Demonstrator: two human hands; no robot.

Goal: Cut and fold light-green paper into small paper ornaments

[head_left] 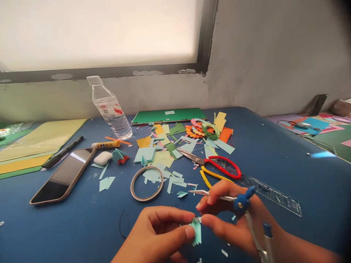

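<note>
Between the thumbs and forefingers of both hands, low over the blue tabletop [274, 146], sits a small pleated piece of pale green paper [196, 231]. The left hand [156, 233] pinches its left edge, fingers closed on it. The right hand [227, 215] pinches its top right corner, and its other fingers curl shut around a metal drawing compass with a blue hinge [241, 202], point aimed left. Just beyond the right fingers lie red-handled scissors [216, 162] and a clear plastic ruler [274, 195]; beyond the left fingers, a roll of tape [146, 183].
</note>
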